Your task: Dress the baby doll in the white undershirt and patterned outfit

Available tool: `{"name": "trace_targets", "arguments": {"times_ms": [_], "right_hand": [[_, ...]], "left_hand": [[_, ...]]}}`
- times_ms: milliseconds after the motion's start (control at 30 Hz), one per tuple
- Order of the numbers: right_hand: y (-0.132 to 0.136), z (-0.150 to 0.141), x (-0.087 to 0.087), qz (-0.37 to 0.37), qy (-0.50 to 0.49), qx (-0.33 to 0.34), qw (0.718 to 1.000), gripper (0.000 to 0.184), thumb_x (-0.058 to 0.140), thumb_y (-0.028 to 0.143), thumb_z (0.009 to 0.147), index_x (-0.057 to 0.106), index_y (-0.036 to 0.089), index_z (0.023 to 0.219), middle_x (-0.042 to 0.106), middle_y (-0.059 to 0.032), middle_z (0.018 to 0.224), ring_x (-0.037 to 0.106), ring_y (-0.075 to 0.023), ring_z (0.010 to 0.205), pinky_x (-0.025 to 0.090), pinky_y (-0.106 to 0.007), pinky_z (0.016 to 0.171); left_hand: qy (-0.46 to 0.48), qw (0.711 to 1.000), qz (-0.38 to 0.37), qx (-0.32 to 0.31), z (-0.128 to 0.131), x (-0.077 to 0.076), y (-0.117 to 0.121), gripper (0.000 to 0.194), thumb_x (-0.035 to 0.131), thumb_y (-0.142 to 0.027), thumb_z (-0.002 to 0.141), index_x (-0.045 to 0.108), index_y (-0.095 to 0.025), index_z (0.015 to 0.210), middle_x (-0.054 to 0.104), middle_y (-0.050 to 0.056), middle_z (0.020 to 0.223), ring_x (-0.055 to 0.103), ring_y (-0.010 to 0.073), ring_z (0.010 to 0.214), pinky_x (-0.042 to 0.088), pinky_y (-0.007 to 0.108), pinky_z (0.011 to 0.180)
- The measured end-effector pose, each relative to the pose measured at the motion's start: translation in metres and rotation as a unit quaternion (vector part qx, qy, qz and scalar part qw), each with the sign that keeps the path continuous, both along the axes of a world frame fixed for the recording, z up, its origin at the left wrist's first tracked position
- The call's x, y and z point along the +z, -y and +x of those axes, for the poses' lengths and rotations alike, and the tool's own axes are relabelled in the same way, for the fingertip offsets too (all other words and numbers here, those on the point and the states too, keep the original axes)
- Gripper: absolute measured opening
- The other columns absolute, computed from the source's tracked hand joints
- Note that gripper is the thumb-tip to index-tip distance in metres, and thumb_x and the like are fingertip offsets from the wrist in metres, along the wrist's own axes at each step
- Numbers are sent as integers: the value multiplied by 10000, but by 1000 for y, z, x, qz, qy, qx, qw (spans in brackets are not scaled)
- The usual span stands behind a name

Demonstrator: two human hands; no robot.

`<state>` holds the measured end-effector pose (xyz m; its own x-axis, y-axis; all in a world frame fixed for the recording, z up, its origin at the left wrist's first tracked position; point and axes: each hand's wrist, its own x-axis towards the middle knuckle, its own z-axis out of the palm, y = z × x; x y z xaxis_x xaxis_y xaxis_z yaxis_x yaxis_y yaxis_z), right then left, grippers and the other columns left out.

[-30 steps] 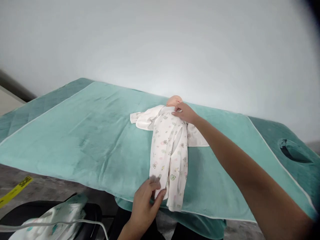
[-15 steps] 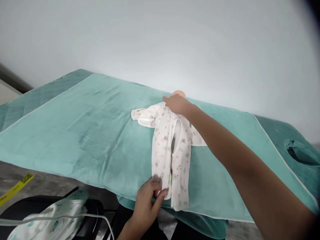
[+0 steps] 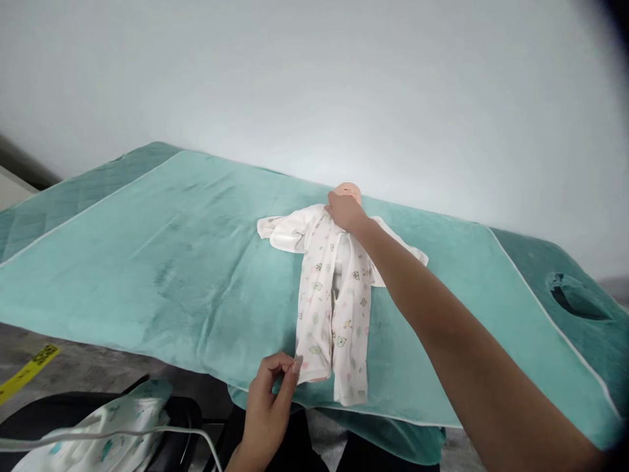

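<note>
A white printed baby romper (image 3: 314, 288) lies front up on the bed, on a doll whose head (image 3: 348, 189) shows above the collar. Its front gapes over the chest and between the legs. My left hand (image 3: 270, 393) pinches the lower corner of the leg on the left, pulling that hem slightly outward. At the neckline, just below the doll's head, my right hand (image 3: 344, 210) is closed on the collar; its fingertips are partly hidden. My right forearm passes over part of the sleeve on the right.
A green sheet (image 3: 196, 262) covers the bed, against a pale wall. The bed has a face hole (image 3: 580, 298) at the right. Below left, a black chair (image 3: 181, 413) holds a printed white cloth (image 3: 113, 426), with a white cable (image 3: 162, 430) crossing it. Yellow tape (image 3: 29, 373) marks the floor.
My left hand has moved left and drawn the leg hem outward, spreading the two legs apart. My right hand has shifted slightly down at the collar, and more of the doll's head shows.
</note>
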<state>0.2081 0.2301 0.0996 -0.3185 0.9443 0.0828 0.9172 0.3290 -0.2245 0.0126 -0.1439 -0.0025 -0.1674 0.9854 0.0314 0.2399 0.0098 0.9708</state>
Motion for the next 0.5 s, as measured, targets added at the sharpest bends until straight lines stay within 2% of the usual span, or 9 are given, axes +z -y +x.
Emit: {"name": "trace_targets", "arguments": {"times_ms": [100,167,200,233,300,367,433,500], "right_hand": [[19,14,-7,74,-118,-39,989,153,449,316,963,536,199,1011,644,-111,967,572,-245,923,452,-374,835],[44,33,-17,142,-195,-73,968,196,414,324,971,531,208,1077,625,-107,1056,551,-228,987,462,-353,842],[61,44,-24,170,-222,-89,956,220,392,323,975,529,213,1107,616,-105,1079,544,-224,1009,468,-350,840],[79,54,-31,191,-235,-103,947,231,382,316,973,537,220,1114,610,-99,1077,541,-226,1018,474,-353,837],[118,72,-48,205,-229,-123,944,214,408,279,950,581,233,1067,608,-88,1036,551,-238,1000,486,-380,846],[152,83,-63,178,-194,-104,959,183,473,239,911,630,227,1006,626,-101,1024,567,-263,991,499,-422,862],[175,85,-73,157,-155,-51,974,196,521,206,884,675,209,1005,653,-128,1059,583,-287,1019,506,-455,895],[186,82,-78,150,-132,12,980,216,533,187,888,712,195,1009,681,-146,1086,601,-305,1062,501,-479,946]], "left_hand": [[27,989,-36,-138,-7,13,-5,204,617,-416,906,619,-214,874,573,-20,647,549,130,582,460,230,537],[0,977,-6,-212,-19,19,-21,222,607,-443,904,647,-227,879,574,-17,617,539,137,550,449,239,514],[-34,975,24,-218,-26,21,-36,227,599,-447,905,662,-231,878,597,-4,637,558,149,570,462,252,530],[-81,974,63,-201,-32,22,-54,228,597,-446,904,676,-234,873,634,20,696,595,172,633,489,274,570],[-194,965,124,-125,-40,21,-102,212,547,-388,937,696,-238,926,686,65,846,644,224,807,531,339,701],[-311,933,161,-82,-38,17,-154,215,542,-314,935,698,-223,1051,697,116,1051,624,298,1049,517,447,883],[-402,893,188,-71,-25,13,-200,283,546,-261,924,675,-194,1167,640,163,1254,502,363,1277,415,556,1041],[-452,862,212,-88,-6,10,-233,330,501,-195,932,654,-178,1224,577,184,1365,392,367,1393,283,610,1140]]}}
